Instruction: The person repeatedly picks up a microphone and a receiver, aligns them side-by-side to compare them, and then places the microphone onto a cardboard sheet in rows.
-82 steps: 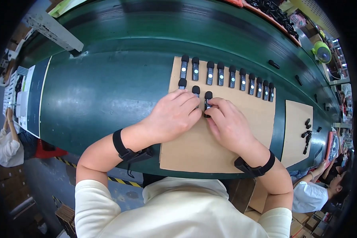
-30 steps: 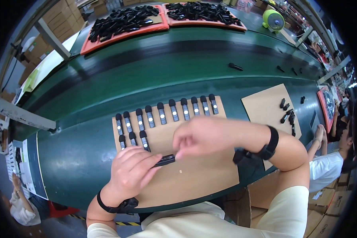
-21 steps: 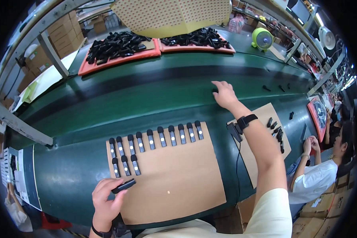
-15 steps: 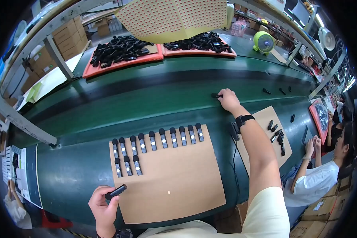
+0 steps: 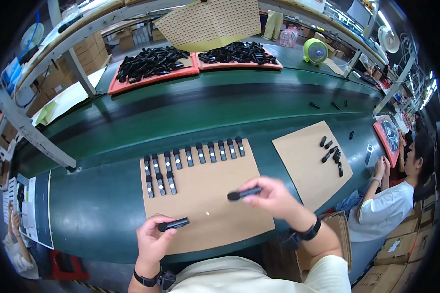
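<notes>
My left hand (image 5: 151,240) pinches a small black clip-on microphone (image 5: 175,224) over the lower left of the cardboard sheet (image 5: 225,229). Between the thumb and fingers of my right hand (image 5: 275,199) is a second microphone (image 5: 244,194), its round foam tip pointing left toward the sheet's middle. Standing in a row along the sheet's far edge are several like microphones (image 5: 200,154), each with a pale round dot. A shorter row of three (image 5: 160,184) lies below them at the left. A tiny pale scrap (image 5: 207,213) rests between my hands.
To the right, another cardboard sheet (image 5: 303,156) carries several loose black microphones (image 5: 336,155). Red trays (image 5: 156,78) heaped with black pieces stand across the green belt (image 5: 190,110). A green fan (image 5: 316,51) stands far right. A co-worker (image 5: 386,205) sits at the right.
My right hand has come back from the belt to above the cardboard, bringing a microphone. My left hand has shifted right, still holding its own. The view has moved slightly.
</notes>
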Available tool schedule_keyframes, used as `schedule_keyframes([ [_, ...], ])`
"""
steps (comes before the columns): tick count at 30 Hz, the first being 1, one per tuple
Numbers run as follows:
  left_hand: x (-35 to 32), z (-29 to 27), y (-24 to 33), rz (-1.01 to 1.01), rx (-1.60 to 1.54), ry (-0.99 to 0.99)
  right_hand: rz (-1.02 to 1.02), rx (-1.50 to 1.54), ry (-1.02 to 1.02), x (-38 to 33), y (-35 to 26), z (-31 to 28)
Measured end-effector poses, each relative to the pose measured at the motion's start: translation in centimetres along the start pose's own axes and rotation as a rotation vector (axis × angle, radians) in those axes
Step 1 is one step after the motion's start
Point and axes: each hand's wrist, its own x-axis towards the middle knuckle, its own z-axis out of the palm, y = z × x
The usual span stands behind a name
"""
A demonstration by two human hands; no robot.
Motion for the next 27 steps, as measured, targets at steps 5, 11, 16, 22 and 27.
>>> schedule_keyframes([
  [5,-1.7,1.0,0.6,0.015,-0.032,-0.045,-0.058,0.09,-0.039,-3.9,1.1,4.5],
  [11,-2.7,1.6,2.0,0.167,0.221,-0.067,-0.243,-0.094,0.113,-4.8,2.3,6.7],
  [16,-3.5,1.1,0.9,0.163,0.126,-0.08,-0.381,-0.245,0.105,-4.2,2.7,8.1],
  [22,-3.8,0.6,0.8,0.032,0.016,-0.077,-0.391,-0.297,0.072,-3.2,3.1,9.1],
  [27,-2.9,0.0,0.2,0.03,0.07,-0.105,-0.35,-0.258,0.062,-2.1,3.6,9.6],
])
